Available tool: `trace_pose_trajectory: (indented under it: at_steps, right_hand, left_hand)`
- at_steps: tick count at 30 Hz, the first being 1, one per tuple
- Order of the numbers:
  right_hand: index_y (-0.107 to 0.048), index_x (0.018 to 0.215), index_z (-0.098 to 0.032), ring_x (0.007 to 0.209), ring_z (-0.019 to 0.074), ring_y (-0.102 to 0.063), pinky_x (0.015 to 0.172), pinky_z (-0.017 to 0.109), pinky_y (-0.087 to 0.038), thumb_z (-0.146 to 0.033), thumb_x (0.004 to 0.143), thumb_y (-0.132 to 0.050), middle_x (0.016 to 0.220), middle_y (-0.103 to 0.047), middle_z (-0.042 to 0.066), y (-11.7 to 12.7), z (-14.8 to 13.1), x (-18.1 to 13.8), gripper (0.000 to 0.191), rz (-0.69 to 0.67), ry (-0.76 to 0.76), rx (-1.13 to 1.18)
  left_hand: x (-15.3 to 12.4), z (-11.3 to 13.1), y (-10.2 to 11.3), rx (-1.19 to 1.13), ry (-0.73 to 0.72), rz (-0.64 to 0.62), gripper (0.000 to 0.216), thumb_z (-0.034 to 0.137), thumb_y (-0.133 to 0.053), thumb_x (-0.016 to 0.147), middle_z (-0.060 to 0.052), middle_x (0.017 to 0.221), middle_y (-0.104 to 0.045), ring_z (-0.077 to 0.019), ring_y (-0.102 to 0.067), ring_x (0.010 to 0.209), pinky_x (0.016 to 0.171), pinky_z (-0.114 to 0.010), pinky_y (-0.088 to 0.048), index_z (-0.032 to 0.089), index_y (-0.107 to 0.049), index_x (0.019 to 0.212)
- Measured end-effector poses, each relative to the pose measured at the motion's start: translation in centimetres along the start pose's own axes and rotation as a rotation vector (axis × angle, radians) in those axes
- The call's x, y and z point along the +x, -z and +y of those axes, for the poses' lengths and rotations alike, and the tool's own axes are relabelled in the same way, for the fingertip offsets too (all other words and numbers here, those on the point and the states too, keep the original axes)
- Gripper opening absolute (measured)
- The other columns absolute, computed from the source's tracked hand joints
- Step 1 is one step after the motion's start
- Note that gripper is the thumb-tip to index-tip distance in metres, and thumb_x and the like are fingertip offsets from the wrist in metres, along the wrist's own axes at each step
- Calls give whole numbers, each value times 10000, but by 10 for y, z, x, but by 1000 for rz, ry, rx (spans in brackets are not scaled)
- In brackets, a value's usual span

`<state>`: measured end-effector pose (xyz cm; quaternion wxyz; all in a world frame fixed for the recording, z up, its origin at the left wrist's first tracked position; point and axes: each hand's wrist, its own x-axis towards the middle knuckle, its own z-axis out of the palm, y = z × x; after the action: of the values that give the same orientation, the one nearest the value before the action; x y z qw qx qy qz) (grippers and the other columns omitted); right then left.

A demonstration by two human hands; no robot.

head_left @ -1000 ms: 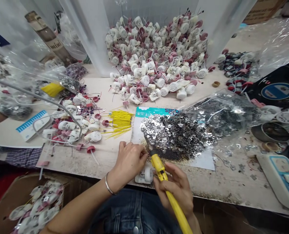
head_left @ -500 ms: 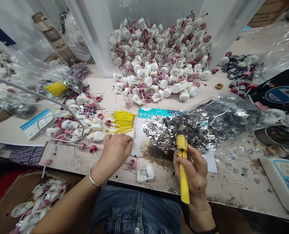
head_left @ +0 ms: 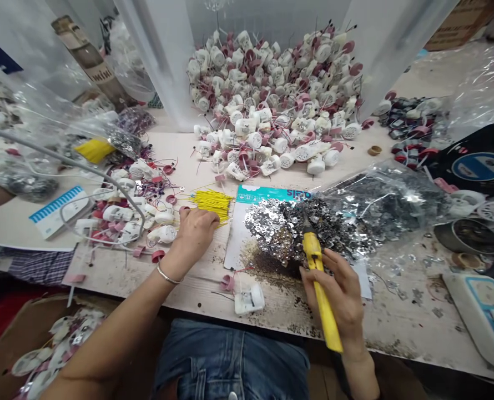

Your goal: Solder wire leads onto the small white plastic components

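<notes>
My left hand point(head_left: 196, 234) rests at the near end of a bundle of thin yellow wires point(head_left: 212, 204), its fingers curled and partly hidden. My right hand point(head_left: 339, 294) grips a yellow soldering iron point(head_left: 318, 273), whose metal tip points into a heap of silver metal scraps point(head_left: 288, 229). The heap lies on a white and teal card point(head_left: 241, 244) with dark specks around it. A small white plastic part with wires point(head_left: 249, 300) lies on the bench between my hands. A pink cap point(head_left: 227, 283) sits just left of it.
A large pile of white and pink wired parts point(head_left: 272, 94) fills the back of the bench. A clear bag of silver scraps point(head_left: 391, 205) lies to the right, beside a metal pot point(head_left: 455, 236) and a power strip point(head_left: 482, 316). A cardboard box of parts point(head_left: 30, 355) stands at lower left.
My left hand has moved forward from the bench front to the yellow wires. Since the oldest frame, my right hand has lifted the iron away from the white part and into the silver heap.
</notes>
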<state>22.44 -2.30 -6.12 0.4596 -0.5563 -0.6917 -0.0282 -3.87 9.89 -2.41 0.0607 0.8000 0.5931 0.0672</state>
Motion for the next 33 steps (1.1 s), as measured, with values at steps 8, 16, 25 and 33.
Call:
trace_pose_trajectory:
  at_steps: [8,16,25,33]
  right_hand:
    - [-602,899,-182,1099,185,-607,798,245,-603,-57,728,-706,1321,-461,63,15,-3,-1,236,-6,11,-38]
    - [-580,1138,-234,1219,213,-525,926,288,-562,-26,788,-608,1427,-380,49,9,14,-12,407,-108,49,-1]
    - [-640,1090,-287,1145,213,-569,885,314,-580,-22,747,-648,1385,-443,19,-8,-13,-16,433,-15,-75,134]
    - [-625,1049,-219,1109,197,-622,849,268,-580,-29,793,-581,1407,-449,65,-31,-40,-6,321,-77,-24,241]
  left_hand:
    - [1,-6,-10,-121,-188,230,148,175,-575,865,-81,875,-656,-221,-585,873,826,-376,-465,164,-692,775]
    - [-11,31,15,-361,-186,201,118,106,-480,889,-36,825,-650,-147,-603,746,711,-274,-496,157,-585,898]
    - [-28,51,20,-449,-194,-203,54,151,-593,853,-25,787,-648,-142,-583,717,686,-264,-464,156,-645,839]
    - [-35,57,12,-387,-138,-348,167,133,-555,868,-34,763,-676,-150,-607,718,676,-250,-444,168,-706,809]
